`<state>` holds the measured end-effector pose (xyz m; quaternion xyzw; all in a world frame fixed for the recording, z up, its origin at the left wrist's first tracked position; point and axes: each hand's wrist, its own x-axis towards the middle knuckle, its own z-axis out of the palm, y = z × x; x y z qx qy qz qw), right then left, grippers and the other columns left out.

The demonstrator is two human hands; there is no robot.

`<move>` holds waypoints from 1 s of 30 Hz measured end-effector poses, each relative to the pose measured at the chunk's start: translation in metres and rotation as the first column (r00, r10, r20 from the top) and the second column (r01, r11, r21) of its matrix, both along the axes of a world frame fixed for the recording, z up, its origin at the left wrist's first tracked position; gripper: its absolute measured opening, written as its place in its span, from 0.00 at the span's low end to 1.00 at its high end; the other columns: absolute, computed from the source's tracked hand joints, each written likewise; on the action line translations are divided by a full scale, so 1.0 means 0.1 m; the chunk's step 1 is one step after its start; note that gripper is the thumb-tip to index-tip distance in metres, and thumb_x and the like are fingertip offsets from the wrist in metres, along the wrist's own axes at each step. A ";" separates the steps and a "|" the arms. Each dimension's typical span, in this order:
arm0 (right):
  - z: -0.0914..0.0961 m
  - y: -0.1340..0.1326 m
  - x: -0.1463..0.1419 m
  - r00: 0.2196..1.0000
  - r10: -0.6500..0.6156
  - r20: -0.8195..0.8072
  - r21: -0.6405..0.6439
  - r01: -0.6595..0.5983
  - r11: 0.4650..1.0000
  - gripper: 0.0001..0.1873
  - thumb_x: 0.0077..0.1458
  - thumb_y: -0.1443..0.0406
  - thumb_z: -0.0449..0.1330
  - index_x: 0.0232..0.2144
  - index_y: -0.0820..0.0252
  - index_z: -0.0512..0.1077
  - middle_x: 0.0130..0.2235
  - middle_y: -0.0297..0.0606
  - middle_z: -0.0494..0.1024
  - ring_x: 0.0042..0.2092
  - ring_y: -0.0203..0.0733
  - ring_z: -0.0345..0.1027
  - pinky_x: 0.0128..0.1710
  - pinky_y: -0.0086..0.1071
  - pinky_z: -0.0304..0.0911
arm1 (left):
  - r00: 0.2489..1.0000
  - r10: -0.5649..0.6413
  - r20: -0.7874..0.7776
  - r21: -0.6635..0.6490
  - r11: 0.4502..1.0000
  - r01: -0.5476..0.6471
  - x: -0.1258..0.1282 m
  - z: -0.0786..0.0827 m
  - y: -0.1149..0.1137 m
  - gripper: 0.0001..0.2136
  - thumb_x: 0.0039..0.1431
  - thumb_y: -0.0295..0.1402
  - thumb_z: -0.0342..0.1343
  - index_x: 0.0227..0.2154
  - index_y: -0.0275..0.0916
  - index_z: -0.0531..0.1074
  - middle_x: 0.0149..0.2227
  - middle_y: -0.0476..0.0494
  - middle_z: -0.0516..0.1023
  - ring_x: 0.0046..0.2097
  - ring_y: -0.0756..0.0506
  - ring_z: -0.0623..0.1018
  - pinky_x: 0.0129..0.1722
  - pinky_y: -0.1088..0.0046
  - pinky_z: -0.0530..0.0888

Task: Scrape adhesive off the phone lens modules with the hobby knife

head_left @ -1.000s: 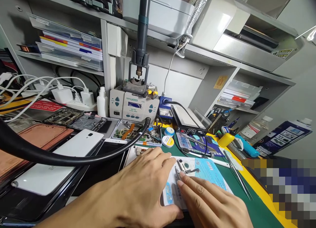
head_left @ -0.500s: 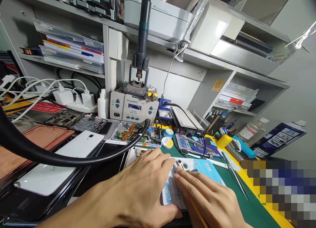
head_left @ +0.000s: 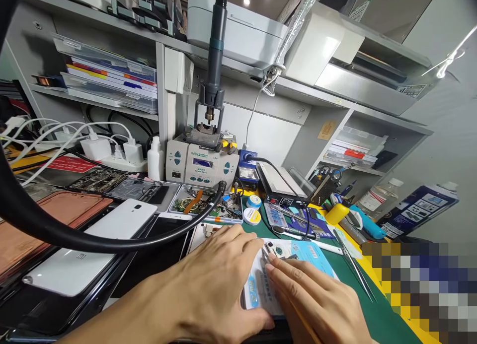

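Centrally, phone (head_left: 300, 252) under left hand (head_left: 208, 289), right hand (head_left: 316, 304) touching it

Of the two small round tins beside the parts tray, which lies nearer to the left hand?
The yellow-labelled tin; the blue-labelled tin sits just behind it, farther from the left hand.

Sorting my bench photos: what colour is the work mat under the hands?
Green, yellow-edged work mat; head view.

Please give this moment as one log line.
left hand: flat on opened phone | right hand: fingertips at its parts | tweezers: on green mat
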<state>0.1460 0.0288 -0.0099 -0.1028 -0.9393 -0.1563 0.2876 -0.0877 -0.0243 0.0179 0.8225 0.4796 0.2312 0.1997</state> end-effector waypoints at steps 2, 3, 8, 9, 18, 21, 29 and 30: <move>0.03 0.00 -0.02 1.000 0.003 0.025 0.011 -0.003 1.000 0.16 0.65 0.71 0.51 0.48 0.71 0.75 0.50 0.51 0.84 0.45 0.48 0.81 0.42 0.36 0.78 | 1.000 0.001 0.002 -0.001 1.000 -0.001 0.00 0.00 0.00 0.26 0.54 0.44 0.64 0.53 0.37 0.68 0.51 0.42 0.72 0.53 0.38 0.69 0.57 0.53 0.70; 0.05 0.00 -0.02 1.000 -0.001 0.028 0.016 0.000 1.000 0.17 0.65 0.71 0.50 0.48 0.71 0.75 0.50 0.50 0.84 0.45 0.48 0.82 0.42 0.36 0.78 | 1.000 0.001 0.002 -0.002 1.000 -0.001 0.01 0.00 0.00 0.26 0.54 0.44 0.64 0.53 0.37 0.69 0.51 0.41 0.72 0.53 0.38 0.69 0.57 0.53 0.70; 0.05 0.00 -0.01 0.999 -0.027 0.034 0.021 0.026 0.999 0.18 0.60 0.73 0.52 0.48 0.70 0.76 0.50 0.50 0.84 0.46 0.50 0.81 0.42 0.37 0.78 | 1.000 0.000 0.006 -0.005 1.000 0.000 0.00 0.02 0.00 0.26 0.54 0.44 0.64 0.53 0.37 0.69 0.50 0.41 0.73 0.52 0.37 0.69 0.57 0.52 0.70; 0.05 0.00 -0.02 0.999 -0.028 0.032 0.016 0.027 1.000 0.18 0.59 0.73 0.52 0.48 0.70 0.76 0.51 0.50 0.84 0.46 0.50 0.81 0.42 0.37 0.78 | 1.000 0.000 0.007 -0.003 1.000 0.000 0.00 0.02 0.00 0.26 0.54 0.44 0.64 0.53 0.37 0.69 0.50 0.41 0.73 0.53 0.37 0.69 0.57 0.52 0.70; 0.15 0.02 -0.06 0.999 -0.016 0.048 -0.091 0.020 0.996 0.24 0.54 0.77 0.53 0.52 0.71 0.75 0.52 0.53 0.82 0.43 0.50 0.81 0.39 0.39 0.78 | 1.000 0.002 0.004 -0.004 1.000 -0.002 0.01 0.01 -0.01 0.25 0.53 0.45 0.64 0.51 0.38 0.69 0.49 0.42 0.73 0.51 0.37 0.70 0.56 0.51 0.70; 0.12 0.03 -0.02 1.000 -0.003 -0.016 -0.085 0.002 0.996 0.22 0.56 0.77 0.53 0.52 0.71 0.74 0.51 0.54 0.83 0.44 0.49 0.80 0.42 0.39 0.78 | 1.000 0.001 0.004 -0.003 1.000 -0.001 0.01 0.01 -0.01 0.27 0.53 0.44 0.65 0.52 0.38 0.69 0.50 0.41 0.72 0.52 0.37 0.70 0.56 0.51 0.70; 0.10 -0.01 0.00 0.999 0.032 -0.021 -0.089 -0.033 0.995 0.15 0.60 0.75 0.55 0.47 0.71 0.76 0.47 0.54 0.84 0.43 0.47 0.81 0.41 0.36 0.78 | 1.000 -0.001 -0.005 -0.014 1.000 0.001 0.00 -0.01 0.01 0.27 0.53 0.46 0.65 0.52 0.37 0.69 0.52 0.39 0.72 0.54 0.36 0.69 0.58 0.50 0.69; 0.11 -0.02 -0.01 0.999 0.033 -0.021 -0.084 -0.034 0.996 0.15 0.60 0.75 0.55 0.47 0.71 0.76 0.47 0.54 0.84 0.43 0.47 0.81 0.41 0.36 0.78 | 1.000 -0.002 -0.004 -0.013 1.000 0.002 0.01 -0.01 0.01 0.26 0.53 0.45 0.65 0.51 0.37 0.69 0.52 0.39 0.72 0.54 0.36 0.69 0.57 0.50 0.70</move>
